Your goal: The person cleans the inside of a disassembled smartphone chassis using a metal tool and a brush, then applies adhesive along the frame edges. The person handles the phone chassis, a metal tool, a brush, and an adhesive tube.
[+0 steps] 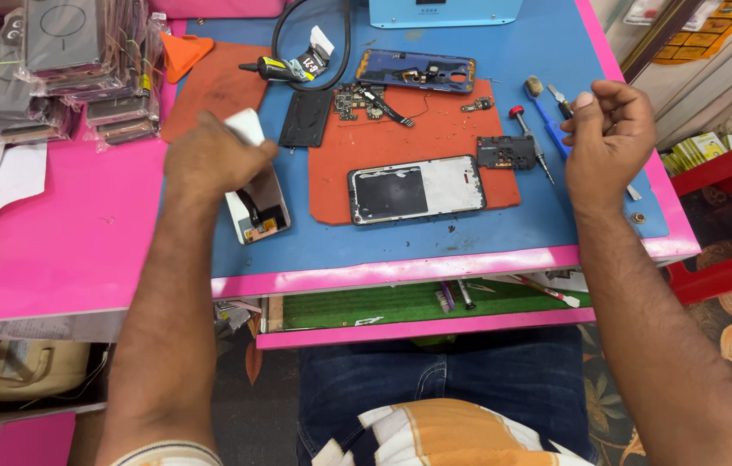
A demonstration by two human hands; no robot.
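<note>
Item: a phone screen panel (pixel 256 204), white-backed with a copper-coloured flex strip at its near end, is held at its far edge by the left hand (pixel 212 158), the fingers curled closed around it while its near end rests on the blue work mat (pixel 435 237). The right hand (pixel 609 129) is raised above the mat's right edge, fingers bunched narrowly together; whether anything small is pinched there cannot be told. Just beside it lie a red-capped screwdriver (pixel 531 138) and a blue-handled brush (pixel 547 116), neither being touched. State of the work, as judged: disassembly appears well advanced, reassembly not begun. A phone frame (pixel 416 189) lies stripped on the red pad (pixel 357 173), apart from the held panel and to its right. A circuit board with ribbon cable (pixel 369 101), a black shield plate (pixel 505 152), a black flat battery-like slab (pixel 305 118) and a blue rear housing (pixel 416 71) are laid out separately farther back. A black glue tube (pixel 273 69) is set at the mat's far edge (its cap seems to be on). Wrapped stacks of phone cases (pixel 72 69) are piled on the pink table (pixel 64 250) to the left. The panel is not yet seated in the frame.
</note>
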